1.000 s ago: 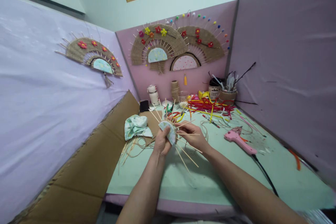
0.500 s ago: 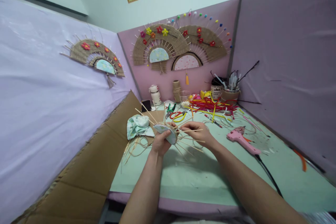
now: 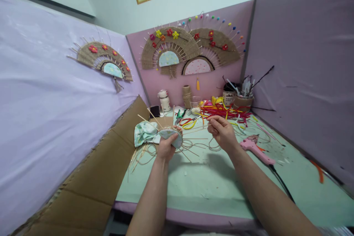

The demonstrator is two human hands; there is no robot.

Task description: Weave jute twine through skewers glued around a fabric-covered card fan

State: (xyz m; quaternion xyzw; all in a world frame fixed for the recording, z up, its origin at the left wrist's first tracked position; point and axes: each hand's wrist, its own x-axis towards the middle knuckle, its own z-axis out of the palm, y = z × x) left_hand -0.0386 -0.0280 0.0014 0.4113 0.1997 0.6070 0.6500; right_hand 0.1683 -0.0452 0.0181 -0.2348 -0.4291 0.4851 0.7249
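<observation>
My left hand (image 3: 166, 148) is closed on a small fan frame (image 3: 170, 136), its thumb over the pale blue cloth-covered half-round centre. Thin wooden sticks (image 3: 155, 117) radiate from the frame's curved edge, and twine runs among them. To the right, apart from the frame, my right hand (image 3: 223, 132) is raised with its fingers pinched together. A thin strand of twine (image 3: 195, 130) stretches from the frame to these fingers. Loose loops of twine (image 3: 214, 145) lie on the table below.
A pink glue gun (image 3: 257, 152) lies right of my right hand. Behind are pliers (image 3: 190, 123), red pipe cleaners (image 3: 221, 111), a twine spool (image 3: 187, 96) and a white bottle (image 3: 164, 100). Crumpled cloth (image 3: 144, 132) and a cardboard sheet (image 3: 91, 177) are at left. Finished fans (image 3: 168, 44) hang behind.
My right hand has moved right, away from the fan frame, drawing the strand out straight. My left hand and the frame have shifted slightly left.
</observation>
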